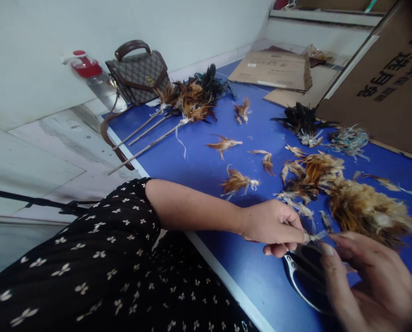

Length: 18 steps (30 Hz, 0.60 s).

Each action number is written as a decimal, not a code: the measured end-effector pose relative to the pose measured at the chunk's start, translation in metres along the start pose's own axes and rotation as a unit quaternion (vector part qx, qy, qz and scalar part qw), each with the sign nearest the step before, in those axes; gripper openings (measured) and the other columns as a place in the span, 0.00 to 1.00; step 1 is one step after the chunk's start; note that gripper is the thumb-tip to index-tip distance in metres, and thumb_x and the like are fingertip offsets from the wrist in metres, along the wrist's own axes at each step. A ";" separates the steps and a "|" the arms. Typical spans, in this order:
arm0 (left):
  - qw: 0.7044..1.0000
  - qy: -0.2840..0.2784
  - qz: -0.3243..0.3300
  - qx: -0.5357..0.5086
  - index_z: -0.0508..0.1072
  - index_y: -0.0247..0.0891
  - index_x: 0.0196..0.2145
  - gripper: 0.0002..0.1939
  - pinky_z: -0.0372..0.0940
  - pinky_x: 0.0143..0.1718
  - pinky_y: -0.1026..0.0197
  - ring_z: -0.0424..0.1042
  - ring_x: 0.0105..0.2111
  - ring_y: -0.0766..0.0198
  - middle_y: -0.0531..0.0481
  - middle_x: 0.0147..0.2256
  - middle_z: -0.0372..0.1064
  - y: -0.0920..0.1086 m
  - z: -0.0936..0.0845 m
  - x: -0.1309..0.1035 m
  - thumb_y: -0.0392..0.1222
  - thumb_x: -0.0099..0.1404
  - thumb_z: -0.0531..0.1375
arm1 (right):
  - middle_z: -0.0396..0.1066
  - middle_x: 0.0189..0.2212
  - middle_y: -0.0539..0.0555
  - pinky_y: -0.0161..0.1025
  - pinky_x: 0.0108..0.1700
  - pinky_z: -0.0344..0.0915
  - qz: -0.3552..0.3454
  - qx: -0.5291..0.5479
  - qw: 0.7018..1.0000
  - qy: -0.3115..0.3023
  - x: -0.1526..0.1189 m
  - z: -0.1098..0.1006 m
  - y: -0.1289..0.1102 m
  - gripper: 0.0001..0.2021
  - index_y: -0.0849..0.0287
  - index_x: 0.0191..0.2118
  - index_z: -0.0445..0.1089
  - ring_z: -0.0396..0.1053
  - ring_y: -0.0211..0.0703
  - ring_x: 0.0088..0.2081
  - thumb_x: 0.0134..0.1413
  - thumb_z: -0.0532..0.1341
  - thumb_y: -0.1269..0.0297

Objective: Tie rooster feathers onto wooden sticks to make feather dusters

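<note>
My left hand (275, 226) is closed in a pinch above the blue table; a small whitish tip shows at its fingertips. From there a thin translucent strip (318, 236) runs to my right hand (372, 276), whose thumb and forefinger pinch its other end. Whatever else lies inside the left fist is hidden. Beneath the hands lie scissors (301, 286) with dark handles, partly covered by my right hand. Just beyond is a pile of tan feathers (372, 212), with brown feathers (320, 170) beside it. A small tied feather bunch (238, 181) rests past my left wrist.
Several feather-topped sticks (150, 147) lie at the far left, near a handbag (140, 76) and a red-lidded bottle (98, 83). Black feathers (301, 122) and a tangle of pale strips (349, 139) sit by a large cardboard box (382, 92). Flat cardboard (270, 69) lies at the back.
</note>
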State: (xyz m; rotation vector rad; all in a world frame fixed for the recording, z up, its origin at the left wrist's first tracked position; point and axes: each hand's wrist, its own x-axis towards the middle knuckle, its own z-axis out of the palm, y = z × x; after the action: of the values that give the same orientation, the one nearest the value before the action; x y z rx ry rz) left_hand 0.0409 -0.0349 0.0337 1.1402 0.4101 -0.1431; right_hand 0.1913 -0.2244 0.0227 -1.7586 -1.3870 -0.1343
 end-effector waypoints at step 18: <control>0.998 -0.018 -0.017 0.058 0.70 0.40 0.33 0.12 0.67 0.21 0.66 0.72 0.19 0.69 0.56 0.22 0.73 -0.004 0.003 -0.001 0.40 0.67 0.71 | 0.84 0.51 0.54 0.51 0.51 0.74 -0.046 -0.094 0.993 -0.048 -0.018 -0.005 0.023 0.10 0.48 0.51 0.83 0.82 0.53 0.44 0.67 0.77 0.59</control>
State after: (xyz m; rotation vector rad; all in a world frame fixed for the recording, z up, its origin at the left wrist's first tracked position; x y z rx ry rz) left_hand 0.0394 -0.0391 0.0316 1.2427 0.3943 -0.2195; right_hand 0.2056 -0.2412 0.0035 -1.8764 -1.5680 -0.2403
